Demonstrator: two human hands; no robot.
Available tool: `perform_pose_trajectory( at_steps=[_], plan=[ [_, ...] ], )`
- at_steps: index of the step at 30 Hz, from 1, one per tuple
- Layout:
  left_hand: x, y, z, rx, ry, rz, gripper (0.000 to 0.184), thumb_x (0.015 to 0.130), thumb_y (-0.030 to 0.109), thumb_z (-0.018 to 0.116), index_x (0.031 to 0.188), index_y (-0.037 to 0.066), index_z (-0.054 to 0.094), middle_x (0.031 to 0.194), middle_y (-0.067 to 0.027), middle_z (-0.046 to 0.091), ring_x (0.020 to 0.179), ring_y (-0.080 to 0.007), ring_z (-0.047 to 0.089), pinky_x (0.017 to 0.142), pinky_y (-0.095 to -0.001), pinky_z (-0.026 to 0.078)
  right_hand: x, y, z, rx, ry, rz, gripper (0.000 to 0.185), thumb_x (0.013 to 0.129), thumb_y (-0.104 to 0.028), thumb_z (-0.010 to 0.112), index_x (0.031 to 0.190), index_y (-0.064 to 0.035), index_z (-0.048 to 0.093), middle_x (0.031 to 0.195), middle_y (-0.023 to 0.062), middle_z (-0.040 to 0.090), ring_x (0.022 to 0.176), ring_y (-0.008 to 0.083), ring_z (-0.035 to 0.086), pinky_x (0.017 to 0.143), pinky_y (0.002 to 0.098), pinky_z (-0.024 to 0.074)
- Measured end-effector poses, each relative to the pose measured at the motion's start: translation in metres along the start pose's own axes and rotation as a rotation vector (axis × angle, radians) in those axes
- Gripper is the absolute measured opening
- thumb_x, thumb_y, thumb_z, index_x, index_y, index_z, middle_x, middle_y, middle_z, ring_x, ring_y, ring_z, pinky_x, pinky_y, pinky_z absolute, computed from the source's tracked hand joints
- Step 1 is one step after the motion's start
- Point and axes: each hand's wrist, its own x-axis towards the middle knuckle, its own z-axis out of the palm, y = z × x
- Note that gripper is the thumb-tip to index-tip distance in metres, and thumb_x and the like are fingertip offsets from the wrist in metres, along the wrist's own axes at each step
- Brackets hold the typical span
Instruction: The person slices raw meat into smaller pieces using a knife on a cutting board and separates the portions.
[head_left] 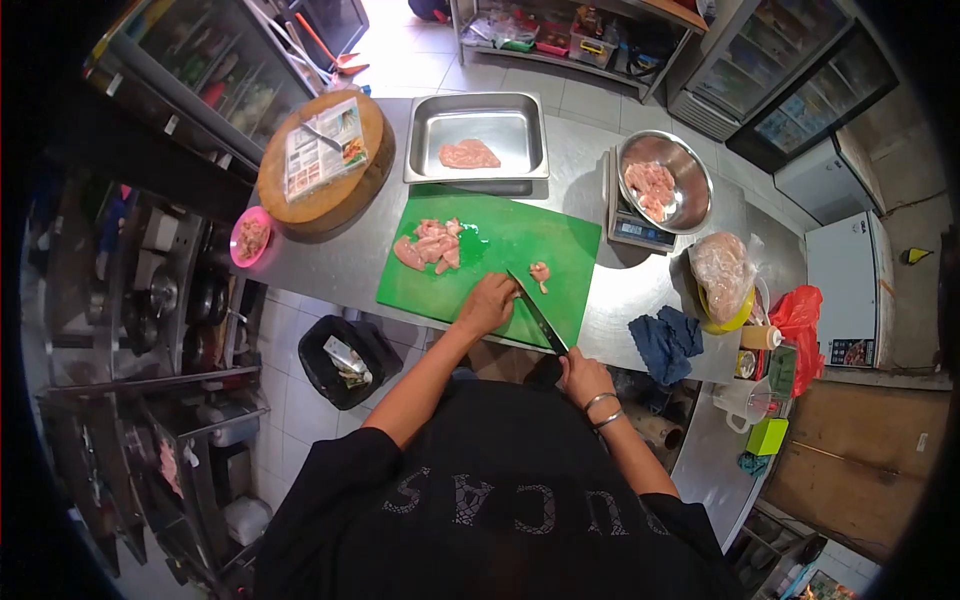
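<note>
My right hand [586,378] is closed around the handle of a knife [541,322] at the near edge of a green cutting board [505,220]. The blade points up and left across the board. Beside the blade my left hand [490,302] rests on the board with its fingers curled; whatever is under them is hidden. Several pieces of raw chicken [432,245] lie in a pile on the board's left side. To the right of the blade are a few small chicken scraps [540,275].
Behind the board stands a steel tray [413,135] with one chicken piece. A steel bowl [694,205] of meat sits on a scale [640,234] at right. At left are a round wooden block [370,170] and a pink bowl [240,258]. A blue cloth [665,345] lies at right.
</note>
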Motion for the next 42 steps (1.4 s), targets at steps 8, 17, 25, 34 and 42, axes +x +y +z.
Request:
perform_pose_trajectory(
  at_steps=[8,17,25,34,42],
  plan=[
    [0.001,-0.005,0.003,0.023,-0.089,0.034,0.015,0.077,0.002,0.066,0.091,0.004,0.063,0.094,-0.0119,0.060,0.092,-0.0323,0.058,0.082,-0.0427,0.051,0.051,-0.003,0.052,0.101,0.054,-0.039,0.024,0.104,-0.027,0.048,0.109,-0.0038,0.048,0.080,0.0290,0.068,0.079,0.0497,0.068,0.070,0.0602,0.0530],
    [-0.016,-0.021,-0.005,-0.153,0.010,-0.061,0.016,0.079,-0.001,0.066,0.094,0.001,0.060,0.094,-0.0152,0.059,0.092,-0.0354,0.060,0.080,-0.0431,0.050,0.019,-0.010,0.006,0.055,0.080,-0.074,0.024,0.103,-0.026,0.052,0.105,-0.0024,0.049,0.073,0.0298,0.065,0.072,0.0516,0.065,0.066,0.0612,0.0513],
    [-0.006,-0.021,-0.003,-0.129,-0.040,0.041,0.017,0.080,0.000,0.067,0.096,0.002,0.064,0.097,-0.0146,0.062,0.095,-0.0344,0.061,0.084,-0.0419,0.052,0.018,-0.019,0.006,0.024,-0.070,-0.058,0.026,0.104,-0.027,0.048,0.107,-0.0020,0.050,0.083,0.0308,0.068,0.081,0.0510,0.067,0.073,0.0598,0.0527],
    [-0.018,-0.021,0.004,-0.066,0.061,-0.056,0.018,0.081,0.003,0.069,0.097,0.001,0.061,0.095,-0.0158,0.062,0.092,-0.0370,0.061,0.081,-0.0459,0.051,0.065,-0.026,0.037,0.157,0.096,-0.071,0.026,0.103,-0.029,0.052,0.106,-0.0036,0.048,0.075,0.0300,0.065,0.073,0.0521,0.064,0.067,0.0623,0.0489],
    [0.003,0.020,0.026,0.046,0.064,-0.424,0.026,0.086,0.013,0.071,0.099,0.001,0.052,0.093,-0.0228,0.057,0.092,-0.0431,0.059,0.078,-0.0522,0.048,0.016,0.021,0.011,0.203,0.215,0.070,0.029,0.103,-0.030,0.053,0.098,-0.0022,0.055,0.083,0.0283,0.069,0.077,0.0518,0.065,0.069,0.0619,0.0498]
  ],
)
